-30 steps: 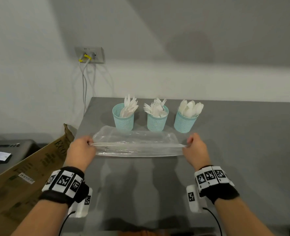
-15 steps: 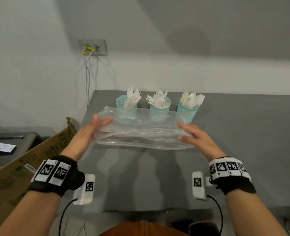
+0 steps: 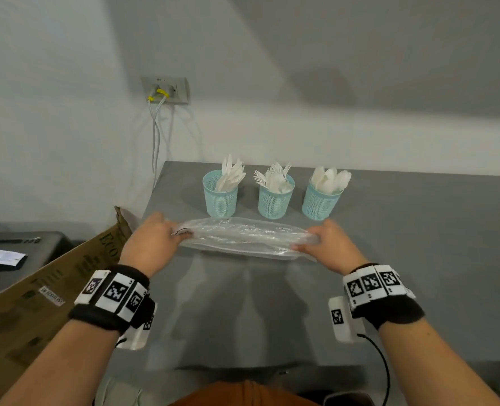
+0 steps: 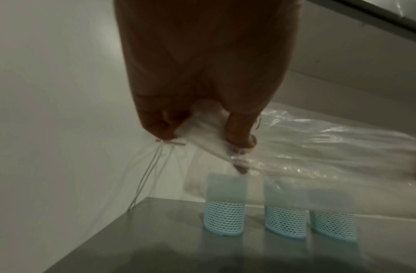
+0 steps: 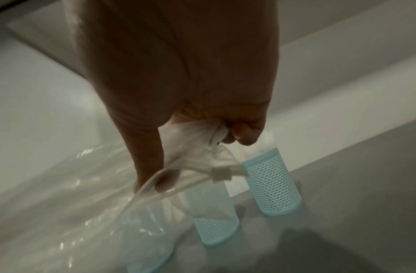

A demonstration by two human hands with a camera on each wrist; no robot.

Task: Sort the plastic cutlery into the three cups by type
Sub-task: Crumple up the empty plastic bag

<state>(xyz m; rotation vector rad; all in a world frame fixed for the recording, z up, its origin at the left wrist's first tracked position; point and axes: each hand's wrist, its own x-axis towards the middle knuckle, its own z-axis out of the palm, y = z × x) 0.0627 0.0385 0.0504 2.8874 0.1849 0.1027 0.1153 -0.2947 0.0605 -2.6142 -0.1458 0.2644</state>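
Three teal mesh cups stand in a row at the back of the grey table (image 3: 419,244). The left cup (image 3: 220,197) holds white knives, the middle cup (image 3: 274,200) forks, the right cup (image 3: 319,202) spoons. A clear plastic bag (image 3: 243,237) is stretched flat just above the table in front of the cups. My left hand (image 3: 155,241) grips its left end (image 4: 213,140) and my right hand (image 3: 329,244) grips its right end (image 5: 202,155). No loose cutlery shows in the bag or on the table.
A brown cardboard box (image 3: 37,294) leans beside the table's left edge. A wall socket (image 3: 166,89) with white cables hangs above the back left corner. The wall runs right behind the cups.
The bag was lifted and spread with open hands half a second ago. Now both hands have curled round its ends and brought it down, folded narrower, in front of the cups.
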